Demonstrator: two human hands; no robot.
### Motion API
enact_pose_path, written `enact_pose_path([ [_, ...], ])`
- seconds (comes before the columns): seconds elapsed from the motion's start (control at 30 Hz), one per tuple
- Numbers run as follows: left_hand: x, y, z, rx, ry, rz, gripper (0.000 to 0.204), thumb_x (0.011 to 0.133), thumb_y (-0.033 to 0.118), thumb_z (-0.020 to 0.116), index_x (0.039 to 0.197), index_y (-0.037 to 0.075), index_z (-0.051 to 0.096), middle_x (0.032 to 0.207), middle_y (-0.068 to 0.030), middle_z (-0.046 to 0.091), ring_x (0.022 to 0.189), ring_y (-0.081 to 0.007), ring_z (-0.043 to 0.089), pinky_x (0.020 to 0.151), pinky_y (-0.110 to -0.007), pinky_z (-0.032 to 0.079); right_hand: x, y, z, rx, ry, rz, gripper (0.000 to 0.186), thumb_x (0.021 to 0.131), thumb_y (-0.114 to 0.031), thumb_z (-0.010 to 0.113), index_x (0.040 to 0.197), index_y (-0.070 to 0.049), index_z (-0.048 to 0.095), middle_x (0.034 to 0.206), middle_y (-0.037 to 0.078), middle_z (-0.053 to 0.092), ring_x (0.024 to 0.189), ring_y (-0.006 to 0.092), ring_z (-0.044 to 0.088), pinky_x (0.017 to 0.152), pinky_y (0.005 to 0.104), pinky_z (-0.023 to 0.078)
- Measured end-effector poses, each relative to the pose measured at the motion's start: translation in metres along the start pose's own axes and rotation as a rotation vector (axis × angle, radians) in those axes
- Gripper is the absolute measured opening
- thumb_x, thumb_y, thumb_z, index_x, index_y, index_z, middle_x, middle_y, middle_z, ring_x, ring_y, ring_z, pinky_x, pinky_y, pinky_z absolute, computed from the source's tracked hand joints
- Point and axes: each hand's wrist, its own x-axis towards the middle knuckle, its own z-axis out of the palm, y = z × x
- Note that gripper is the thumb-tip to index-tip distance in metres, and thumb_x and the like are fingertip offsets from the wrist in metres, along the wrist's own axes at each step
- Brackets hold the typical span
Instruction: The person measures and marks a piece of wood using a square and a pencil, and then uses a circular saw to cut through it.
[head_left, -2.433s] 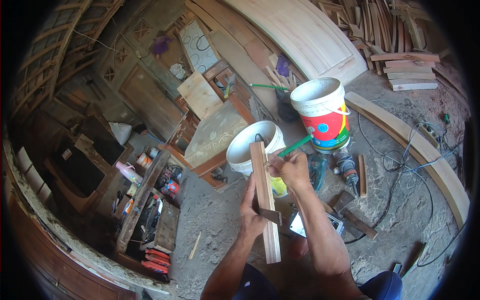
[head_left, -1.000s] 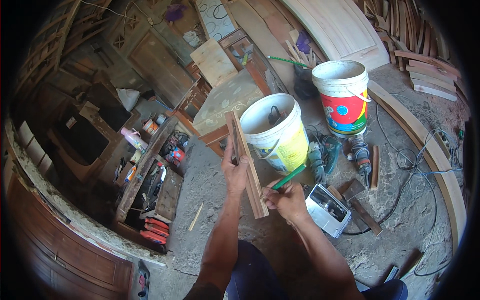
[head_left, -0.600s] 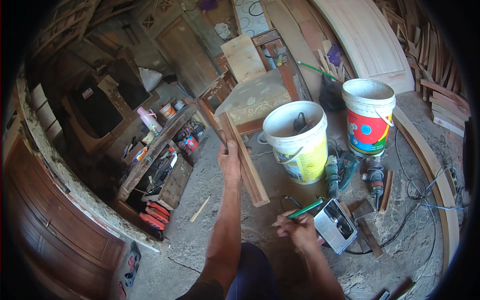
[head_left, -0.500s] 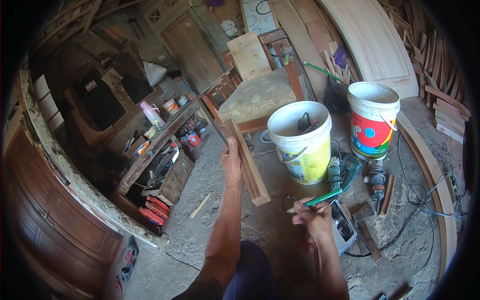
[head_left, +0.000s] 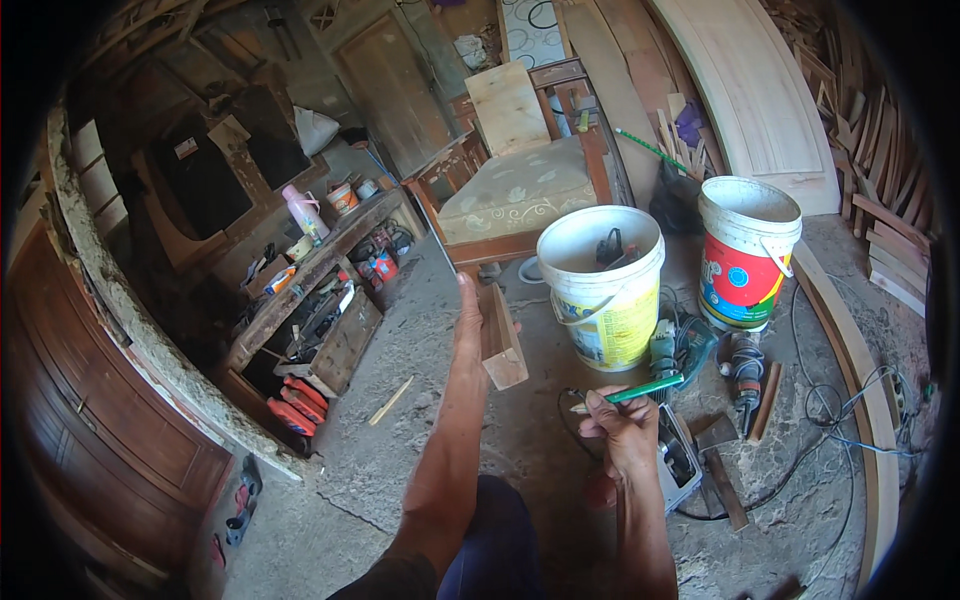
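Closest in, the right hand point(head_left: 625, 432) is curled shut around a green pencil point(head_left: 640, 388), pinched between thumb and fingers with the tip pointing left, hovering just over a hand plane point(head_left: 678, 462) lying on the concrete floor point(head_left: 420, 440). A bit further out the left hand point(head_left: 470, 325) is stretched forward, fingers closed flat along the side of a wood strip point(head_left: 497, 335) held end-on toward the camera, so you mostly see its blocky cut end. Looks like a stiff, dry, fairly light stick, not fragile, though the sawn corners could be splintery; I'd guess the middle of the long sides is the safest place to grab so it doesn't swing around. Just beyond is the white and yellow bucket point(head_left: 605, 290) with tools poking out, near the strip but not touching it, then power tools point(head_left: 740, 360) and loose cables on the floor to the right, and the red and white bucket point(head_left: 745, 255). Open floor is mostly to the left of the strip, before the low cluttered shelf point(head_left: 320, 300). Farthest back there's a cushioned bench point(head_left: 515, 195) and stacked boards point(head_left: 880, 200).
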Motion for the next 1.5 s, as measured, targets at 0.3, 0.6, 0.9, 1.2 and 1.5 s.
enact_pose_path([
  [0.3,-0.007,0.001,0.009,-0.016,0.007,0.002,0.111,0.064,0.098,0.041,0.109,-0.001,0.063,0.085,-0.0076,0.064,0.062,-0.0177,0.067,0.051,-0.024,0.056,0.002,0.000,-0.003,-0.004,-0.003,-0.006,0.007,0.089,-0.006,0.073,0.090,0.000,0.071,0.074,0.008,0.071,0.053,0.0097,0.062,0.050,0.0227,0.054],
  [0.6,-0.011,-0.011,0.009,-0.195,-0.114,0.069,0.098,0.074,0.092,0.042,0.106,0.002,0.062,0.086,-0.0081,0.059,0.069,-0.0201,0.062,0.061,-0.031,0.056,0.004,0.006,-0.006,-0.013,0.015,0.001,0.008,0.088,-0.007,0.074,0.089,-0.001,0.070,0.073,0.007,0.071,0.052,0.0100,0.062,0.049,0.0232,0.053],
  [0.9,0.005,-0.025,-0.010,-0.118,-0.138,-0.033,0.108,0.070,0.093,0.043,0.115,-0.002,0.063,0.088,-0.0090,0.066,0.066,-0.0170,0.068,0.061,-0.025,0.059,0.008,0.006,-0.015,0.002,0.029,-0.002,0.010,0.087,-0.008,0.076,0.091,-0.001,0.070,0.073,0.009,0.070,0.050,0.0110,0.062,0.048,0.0232,0.052],
  [1.2,0.011,-0.028,-0.027,0.022,-0.166,-0.183,0.102,0.075,0.088,0.047,0.109,-0.006,0.067,0.085,-0.0132,0.068,0.063,-0.0179,0.068,0.054,-0.025,0.060,0.010,0.002,-0.016,0.019,0.071,-0.006,0.010,0.088,-0.008,0.075,0.093,-0.001,0.069,0.072,0.009,0.070,0.049,0.0111,0.062,0.047,0.0226,0.051],
  [1.5,0.031,-0.039,-0.040,0.020,-0.111,-0.244,0.099,0.074,0.087,0.051,0.110,-0.005,0.063,0.087,-0.0175,0.068,0.062,-0.0225,0.069,0.050,-0.031,0.061,0.008,0.004,-0.013,0.007,0.063,0.006,0.010,0.088,-0.007,0.074,0.092,0.000,0.069,0.072,0.010,0.070,0.049,0.0115,0.062,0.047,0.0230,0.052],
])
